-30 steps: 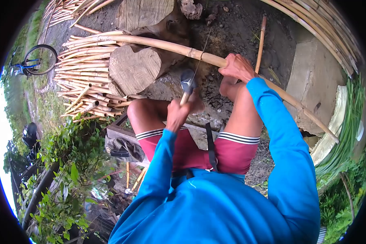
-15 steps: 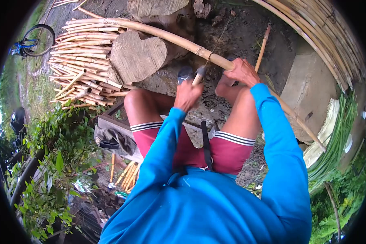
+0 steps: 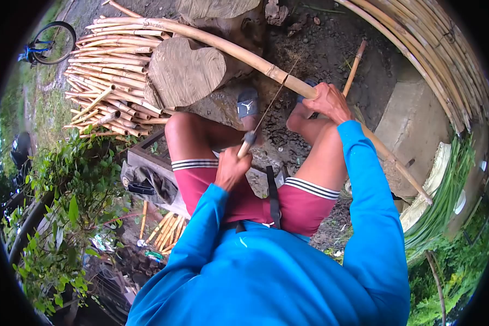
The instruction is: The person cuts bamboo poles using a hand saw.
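Note:
My left hand (image 3: 233, 170) is closed around the light wooden handle of a narrow-bladed saw (image 3: 270, 107). Its thin blade lies across a long bamboo pole (image 3: 225, 46), near a joint; teeth are too small to make out. Just to the right of the blade, my right hand (image 3: 330, 102) grips the pole from above. The pole slants from the upper left, past the tree stump (image 3: 186, 73), down to the lower right, passing over my right knee area.
Cut bamboo lengths (image 3: 114, 76) are piled at left, beside the stump. A concrete block (image 3: 405, 117), long bamboo poles (image 3: 418, 32) and green strands (image 3: 443, 201) stand or lie at right. A wooden seat frame (image 3: 149, 168) is by my left thigh. A bicycle (image 3: 51, 43) is far left.
My left hand has drawn the saw back toward my body and slightly left, so more of the blade shows. My right hand stays on the pole in nearly the same place.

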The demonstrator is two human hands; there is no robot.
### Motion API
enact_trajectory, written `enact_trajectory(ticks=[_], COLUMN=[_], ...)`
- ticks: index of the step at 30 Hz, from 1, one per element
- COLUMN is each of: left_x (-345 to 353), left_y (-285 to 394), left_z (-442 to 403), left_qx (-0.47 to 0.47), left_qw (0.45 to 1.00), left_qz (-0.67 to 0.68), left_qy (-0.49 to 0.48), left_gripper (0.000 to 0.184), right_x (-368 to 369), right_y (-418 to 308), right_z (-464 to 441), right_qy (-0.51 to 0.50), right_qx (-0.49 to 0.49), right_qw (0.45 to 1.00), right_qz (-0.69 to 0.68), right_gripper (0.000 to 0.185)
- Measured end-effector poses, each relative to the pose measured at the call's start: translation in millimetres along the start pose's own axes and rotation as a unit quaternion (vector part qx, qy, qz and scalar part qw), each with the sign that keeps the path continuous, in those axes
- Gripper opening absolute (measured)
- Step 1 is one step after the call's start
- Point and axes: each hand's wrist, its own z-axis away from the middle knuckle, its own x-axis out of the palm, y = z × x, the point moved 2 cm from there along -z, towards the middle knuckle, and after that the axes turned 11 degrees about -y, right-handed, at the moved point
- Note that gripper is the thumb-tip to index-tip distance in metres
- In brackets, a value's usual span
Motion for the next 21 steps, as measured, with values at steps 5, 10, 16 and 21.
enact_trajectory(ticks=[5, 10, 16, 21], left_x=[2.3, 25.9, 13.0, 0.0], left_y=[41.4, 1.8, 14.0, -0.2], left_z=[-68.5, -54.0, -1.5, -26.8], left_qx=[-0.032, 0.055, -0.025, -0.035], left_qw=[0.999, 0.998, 0.990, 0.991], left_qz=[0.034, -0.005, 0.061, 0.105], left_qy=[-0.011, -0.030, -0.128, -0.078], left_gripper=[0.033, 0.025, 0.034, 0.039], right_x=[-0.2, -1.7, -12.2, -37.0], right_y=[2.0, 12.4, 25.6, 25.3], right_z=[-11.0, -4.7, -0.9, 48.8], right_qy=[0.023, 0.078, 0.069, 0.112], right_qx=[0.009, -0.022, 0.008, -0.056], right_qw=[1.000, 0.997, 0.996, 0.991], right_qz=[0.017, -0.005, -0.048, -0.043], right_gripper=[0.041, 0.035, 0.040, 0.034])
